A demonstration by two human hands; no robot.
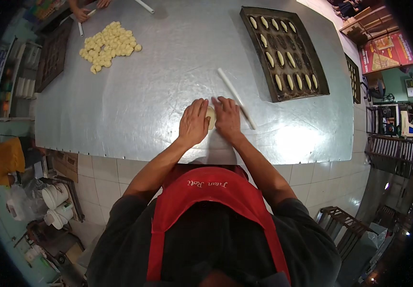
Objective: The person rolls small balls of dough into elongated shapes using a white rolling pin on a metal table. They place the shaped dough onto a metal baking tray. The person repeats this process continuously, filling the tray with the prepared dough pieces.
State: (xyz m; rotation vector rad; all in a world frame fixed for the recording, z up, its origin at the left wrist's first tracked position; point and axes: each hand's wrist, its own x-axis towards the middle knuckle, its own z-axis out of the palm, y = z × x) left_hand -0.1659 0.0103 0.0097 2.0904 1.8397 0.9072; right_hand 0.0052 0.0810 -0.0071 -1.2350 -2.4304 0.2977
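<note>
A flattened piece of pale dough point(211, 117) lies on the metal tabletop before me, between my two hands. My left hand point(195, 120) is at its left edge, fingers together and thumb over the dough. From the right, my right hand point(228, 116) meets the other edge with bent fingers; their tips partly hide the dough. Just right of that hand, a white rolling rod point(237, 97) rests at a slant on the table. Farther right is a dark baking tray point(321, 77) holding rows of spindle-shaped dough pieces point(280, 58), with bare spots among them.
A pile of small dough balls point(109, 45) sits at the far left of the metal table point(156, 86). Beyond it, another person's hands point(81, 14) work near a second rod point(144, 6). A dark tray point(53, 57) stands along the left edge. White buckets point(55, 195) are at lower left.
</note>
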